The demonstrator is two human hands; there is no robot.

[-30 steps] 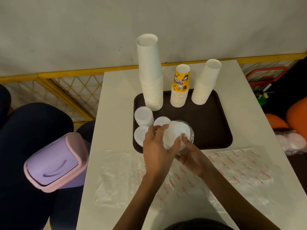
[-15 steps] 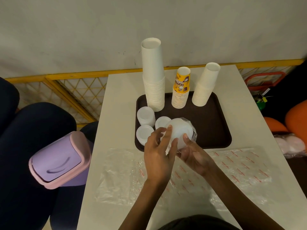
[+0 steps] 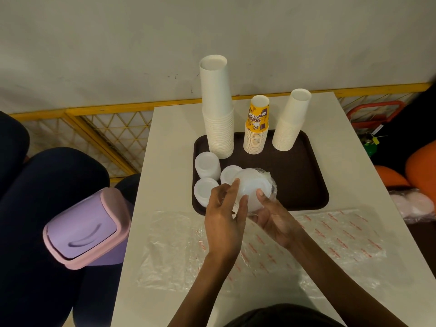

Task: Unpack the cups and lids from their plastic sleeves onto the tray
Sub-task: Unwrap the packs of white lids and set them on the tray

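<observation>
A dark brown tray (image 3: pixel 299 185) holds three upside-down cup stacks: a tall white stack (image 3: pixel 217 109), a yellow printed stack (image 3: pixel 256 128) and a shorter white stack (image 3: pixel 291 121). Three piles of white lids (image 3: pixel 205 165) sit at the tray's left side. Over the tray's front edge I hold a stack of white lids (image 3: pixel 253 185) still wrapped in its clear plastic sleeve (image 3: pixel 271 182). My right hand (image 3: pixel 271 215) grips the stack from below. My left hand (image 3: pixel 224 213) pinches the sleeve at the stack's near end.
Empty clear plastic sleeves (image 3: pixel 330 239) with red print lie flat across the white table (image 3: pixel 169 138) in front of the tray. A purple and pink lidded bin (image 3: pixel 82 230) stands left of the table. Another bag of lids (image 3: pixel 415 204) lies off the right edge.
Both hands have stayed on the wrapped lid stack over the tray's front edge. My left fingers have shifted slightly along the sleeve.
</observation>
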